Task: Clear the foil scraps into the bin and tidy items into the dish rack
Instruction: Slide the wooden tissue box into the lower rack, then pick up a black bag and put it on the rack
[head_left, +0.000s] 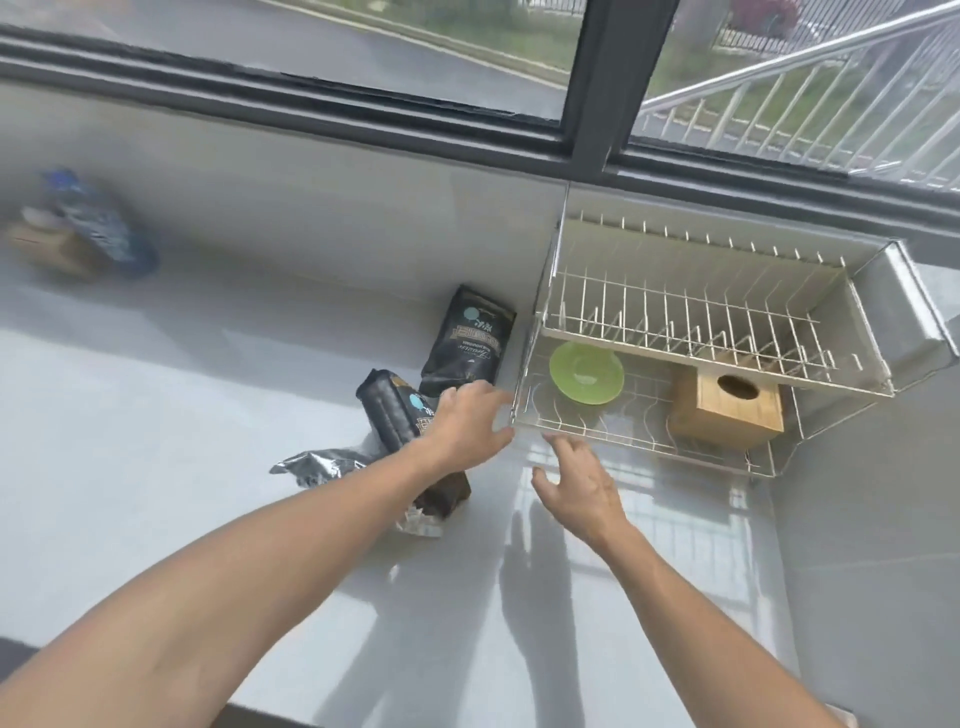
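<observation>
Your left hand (467, 421) is spread, empty, fingertips at the near-left corner of the dish rack (717, 332). Your right hand (582, 488) is spread and empty, just near of the rack's front rail. A foil scrap (317, 465) lies on the tabletop (182, 441) left of your left forearm, beside two dark pouches (467, 338). The rack's lower tier holds a green dish (586, 372) and a wooden box (727, 410).

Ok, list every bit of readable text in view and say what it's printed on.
Nothing reads clearly.
Upright black foil pouch: gold label and script line, upside down, too blurred.
Tipped black foil pouch: label partly hidden by the left hand, unreadable.
Blurred blue-patterned package: print illegible.
</observation>
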